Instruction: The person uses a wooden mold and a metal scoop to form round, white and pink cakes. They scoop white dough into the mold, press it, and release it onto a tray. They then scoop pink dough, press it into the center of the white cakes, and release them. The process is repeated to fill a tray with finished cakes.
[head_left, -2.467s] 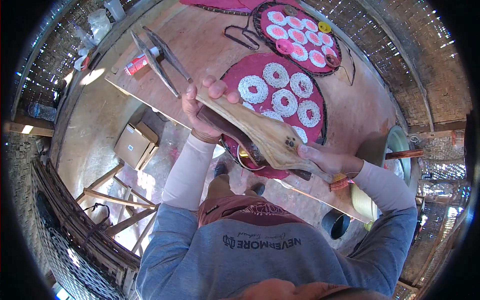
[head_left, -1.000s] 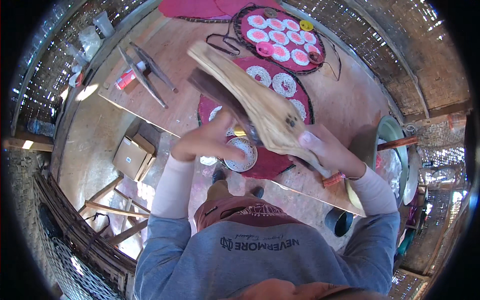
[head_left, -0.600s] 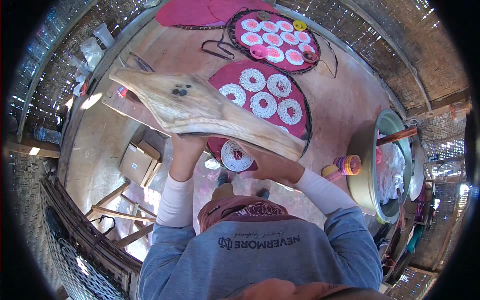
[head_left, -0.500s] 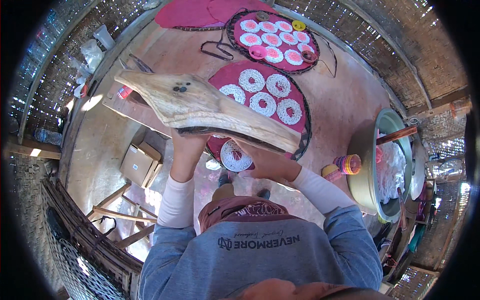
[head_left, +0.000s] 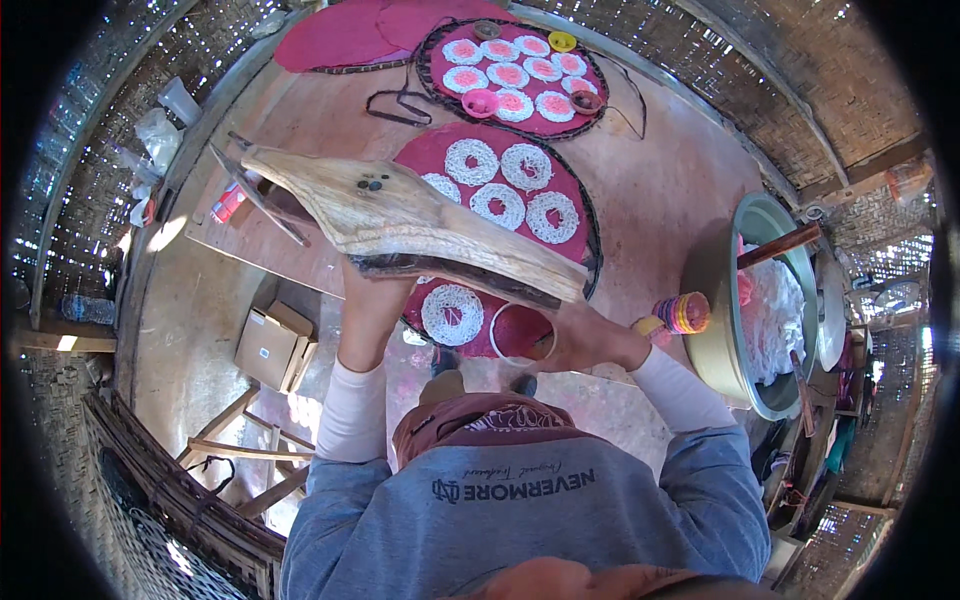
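Note:
A pale carved wooden piece [head_left: 400, 215] with a dark underside is raised over the work surface. My left hand [head_left: 375, 305] holds it up from below, its fingers hidden behind the wood. At the wood's right end, my right hand [head_left: 580, 338] is closed on a white ring [head_left: 497, 345]; the red mat shows through it. Just left of the ring lies a white lacy round [head_left: 452, 314]. More such rounds, including a nearby white round [head_left: 497, 207] with a hole, sit on the round red mat [head_left: 425, 155], which the wood partly covers.
A second red mat [head_left: 437, 50] farther back bears pink-centred rounds and small bowls. To the right stands a large green basin [head_left: 760, 395] holding a white mass and a wooden stick [head_left: 780, 246]. A striped stack of rings [head_left: 683, 313] is beside it. On the left floor sits a cardboard box [head_left: 272, 350].
My right hand has moved the white ring rightward, off the lacy round it encircled, which now lies uncovered. The view has shifted slightly; the wooden piece stays raised above my left hand.

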